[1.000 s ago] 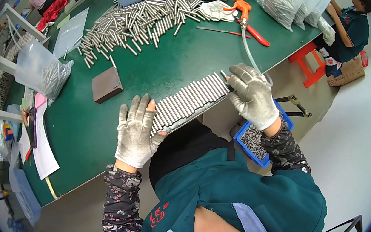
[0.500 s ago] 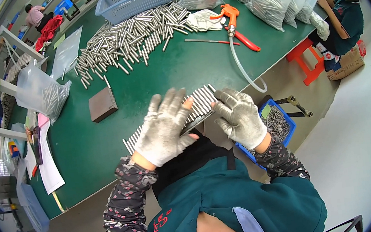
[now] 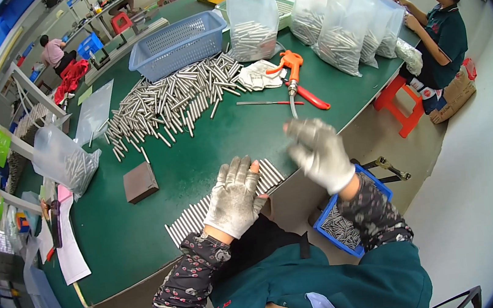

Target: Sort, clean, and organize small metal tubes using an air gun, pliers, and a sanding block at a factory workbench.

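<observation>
Short metal rods lie side by side in a slanting row (image 3: 188, 224) along the near edge of the green table. My left hand (image 3: 234, 200), in a worn, grey-stained white glove with bare fingertips, rests flat over the row's middle, fingers stretched out. Beyond the table edge, to the right of the row, my right hand (image 3: 322, 156) is raised in a matching glove. Its fingers are apart, slightly smeared by motion, with nothing visible in them. Just past them is the hose of an orange air blow gun (image 3: 292, 65). A brown block (image 3: 140, 183) sits left of the row.
Behind lies a heap of loose rods (image 3: 172, 101) before a blue basket (image 3: 178, 46). Rod-filled plastic bags (image 3: 341, 44), a red-handled tool (image 3: 315, 97) and a thin file (image 3: 268, 102) lie right. Below the edge is a blue bin (image 3: 356, 248). A person (image 3: 450, 36) sits far right.
My right hand has lifted off the row's right end and moved away toward the blow gun. My left hand has slid a little right along the rods. The view has tilted up.
</observation>
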Motion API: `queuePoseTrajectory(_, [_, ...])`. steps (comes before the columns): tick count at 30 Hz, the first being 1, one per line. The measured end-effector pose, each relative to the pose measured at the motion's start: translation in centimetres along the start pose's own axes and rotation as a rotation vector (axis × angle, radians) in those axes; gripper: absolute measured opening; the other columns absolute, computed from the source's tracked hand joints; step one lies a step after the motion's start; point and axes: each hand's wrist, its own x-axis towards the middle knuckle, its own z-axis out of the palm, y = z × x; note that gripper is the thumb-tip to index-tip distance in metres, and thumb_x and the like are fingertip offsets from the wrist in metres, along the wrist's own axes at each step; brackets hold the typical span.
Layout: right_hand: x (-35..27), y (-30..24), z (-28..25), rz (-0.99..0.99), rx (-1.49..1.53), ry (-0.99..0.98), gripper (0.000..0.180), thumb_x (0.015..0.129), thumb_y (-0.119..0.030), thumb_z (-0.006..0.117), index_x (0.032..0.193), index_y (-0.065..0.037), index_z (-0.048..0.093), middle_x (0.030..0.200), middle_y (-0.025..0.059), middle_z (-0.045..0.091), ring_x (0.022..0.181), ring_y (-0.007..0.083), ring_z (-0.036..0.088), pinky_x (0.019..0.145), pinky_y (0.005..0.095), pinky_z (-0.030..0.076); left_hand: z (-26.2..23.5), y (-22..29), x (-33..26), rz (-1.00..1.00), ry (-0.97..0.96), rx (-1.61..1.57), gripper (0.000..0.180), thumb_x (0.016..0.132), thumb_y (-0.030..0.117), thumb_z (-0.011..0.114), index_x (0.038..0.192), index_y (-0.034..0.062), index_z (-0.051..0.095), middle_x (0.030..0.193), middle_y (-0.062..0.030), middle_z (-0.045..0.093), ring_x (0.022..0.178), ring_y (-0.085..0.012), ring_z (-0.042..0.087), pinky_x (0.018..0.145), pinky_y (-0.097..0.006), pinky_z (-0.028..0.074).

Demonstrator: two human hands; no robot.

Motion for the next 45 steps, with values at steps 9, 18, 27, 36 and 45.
queuePoseTrajectory(9, [13.3, 11.1, 3.7, 0.876, -0.477, -0.278, 0.069, 0.078, -0.051, 0.054, 0.13, -0.008, 0.04, 0.115, 0.0174, 0.061, 0.106, 0.0291, 0.06, 0.088, 0.0394, 0.045, -2.2, -0.5, -1.6, -0.001, 0.091, 0.045, 0.08, 0.078, 0.043, 0.061, 0.139, 0.0017, 0.029, 0.138, -0.0197, 0.037, 0.131, -0.0359, 0.032, 0.108, -0.05, 0.021])
queuePoseTrajectory(18, [13.9, 15.0, 1.0, 1.096, -0.223, -0.065, 0.038, 0.076, -0.03, 0.052, 0.104, -0.006, 0.064, 0.091, 0.015, 0.068, 0.086, 0.0279, 0.067, 0.073, 0.0365, 0.051, -5.5, -2.9, -4.0, -0.041, 0.157, 0.117, 0.072, 0.084, 0.045, 0.055, 0.137, 0.0026, 0.032, 0.136, -0.0212, 0.039, 0.127, -0.0398, 0.036, 0.107, -0.051, 0.024])
queuePoseTrajectory(27, [0.2, 1.0, -3.2, 0.01, -0.329, 0.216, 0.061, 0.07, -0.007, 0.054, 0.13, -0.004, 0.044, 0.073, 0.0157, 0.059, 0.062, 0.0318, 0.058, 0.058, 0.0416, 0.049, -10.4, -1.4, -2.4, 0.128, 0.5, 0.113, 0.077, 0.078, 0.032, 0.062, 0.142, 0.0088, 0.027, 0.135, -0.0188, 0.04, 0.132, -0.0371, 0.03, 0.108, -0.053, 0.02])
queuePoseTrajectory(36, [-7.2, -5.2, -1.9, 0.05, 0.224, -0.253, 0.068, 0.073, -0.013, 0.066, 0.134, 0.0, 0.039, 0.093, 0.0097, 0.058, 0.081, 0.0207, 0.06, 0.064, 0.0323, 0.05, -10.7, 0.5, -1.1, 0.006, 0.071, -0.033, 0.033, 0.074, 0.03, 0.069, 0.095, 0.0061, 0.06, 0.074, -0.0097, 0.06, 0.071, -0.0272, 0.06, 0.067, -0.041, 0.045])
queuePoseTrajectory(45, [-9.7, -3.4, -5.2, 0.996, 1.151, -0.814, 0.052, 0.076, -0.017, 0.066, 0.123, -0.003, 0.049, 0.097, 0.0074, 0.06, 0.059, 0.0082, 0.056, 0.049, 0.0189, 0.044, -8.4, 0.1, 3.4, 0.621, 0.278, -0.235, 0.047, 0.067, 0.029, 0.072, 0.104, 0.0051, 0.056, 0.098, -0.0128, 0.058, 0.096, -0.0311, 0.056, 0.086, -0.043, 0.043])
